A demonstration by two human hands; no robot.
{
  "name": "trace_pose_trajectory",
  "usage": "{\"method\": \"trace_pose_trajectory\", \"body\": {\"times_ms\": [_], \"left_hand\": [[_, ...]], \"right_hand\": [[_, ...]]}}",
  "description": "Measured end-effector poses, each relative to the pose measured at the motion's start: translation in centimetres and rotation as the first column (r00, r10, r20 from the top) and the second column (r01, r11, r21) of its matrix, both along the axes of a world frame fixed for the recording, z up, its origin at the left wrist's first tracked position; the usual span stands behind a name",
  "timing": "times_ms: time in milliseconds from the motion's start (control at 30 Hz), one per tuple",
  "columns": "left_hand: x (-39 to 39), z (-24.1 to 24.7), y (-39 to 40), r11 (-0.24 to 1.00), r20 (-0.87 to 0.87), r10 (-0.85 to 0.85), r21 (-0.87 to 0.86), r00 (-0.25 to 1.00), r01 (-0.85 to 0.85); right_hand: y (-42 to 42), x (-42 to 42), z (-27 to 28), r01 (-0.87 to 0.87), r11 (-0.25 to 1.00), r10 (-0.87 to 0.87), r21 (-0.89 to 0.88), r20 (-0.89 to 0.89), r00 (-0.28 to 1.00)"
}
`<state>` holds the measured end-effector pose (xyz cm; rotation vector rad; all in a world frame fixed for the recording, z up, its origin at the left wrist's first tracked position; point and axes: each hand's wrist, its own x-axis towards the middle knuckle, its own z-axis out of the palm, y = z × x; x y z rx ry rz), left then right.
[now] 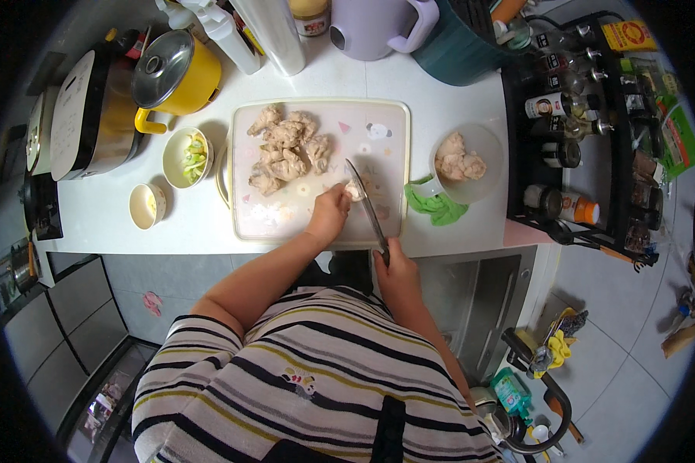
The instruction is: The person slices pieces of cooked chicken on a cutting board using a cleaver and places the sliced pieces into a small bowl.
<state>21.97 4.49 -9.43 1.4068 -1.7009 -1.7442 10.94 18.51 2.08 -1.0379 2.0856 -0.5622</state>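
Observation:
My left hand [329, 213] rests over the cutting board [266, 227], its fingertips pinching a small pale meat piece [354, 191]. Across or against that piece lies the blade of a kitchen knife [368, 204]; the exact contact is too small to tell. My right hand [398, 272] grips the knife's dark handle at the counter's front edge. Several pale, cooked-looking meat pieces [286, 139] lie heaped on the board's upper left. To the right of the board, a translucent container with a handle [491, 144] holds more pale meat [457, 159].
A green cloth [440, 209] lies beside the container. Left of the board stand a bowl of chopped green onion [193, 157], a smaller bowl [147, 206] and a yellow pot [176, 69]. A purple kettle [365, 29] stands behind; a black rack [515, 173] holds bottles at right.

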Motion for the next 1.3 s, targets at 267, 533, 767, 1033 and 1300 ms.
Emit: {"method": "trace_pose_trajectory", "body": {"times_ms": [267, 533, 767, 1033, 1300], "left_hand": [[-0.1, 2.0, -0.9, 0.973, -0.056, 0.089, 0.219, 0.994, -0.075], [0.1, 2.9, -1.0, 0.900, -0.107, 0.138, 0.429, 0.985, -0.079], [-0.1, 4.4, -2.4, 0.981, -0.072, 0.010, 0.195, 0.997, 0.005], [-1.0, 8.7, -16.5, 0.709, 0.392, -0.453, -0.387, 0.801, 0.590], [-4.7, 7.3, -20.1, 0.387, 0.831, -0.293, -0.348, 0.472, 0.854]], "right_hand": [[-3.6, -0.6, -1.0, 0.004, 0.993, -0.007, -0.115, -0.023, 1.000], [-0.4, -0.7, 0.0, 0.203, 0.933, -0.181, -0.296, 0.099, 0.979], [0.8, -0.8, -0.4, 0.204, 0.929, -0.199, -0.310, 0.047, 0.979], [3.6, -2.4, 0.1, 0.247, 0.930, -0.252, -0.271, 0.017, 0.968], [7.0, -2.1, 1.8, 0.291, 0.943, -0.278, -0.162, 0.102, 0.955]]}}
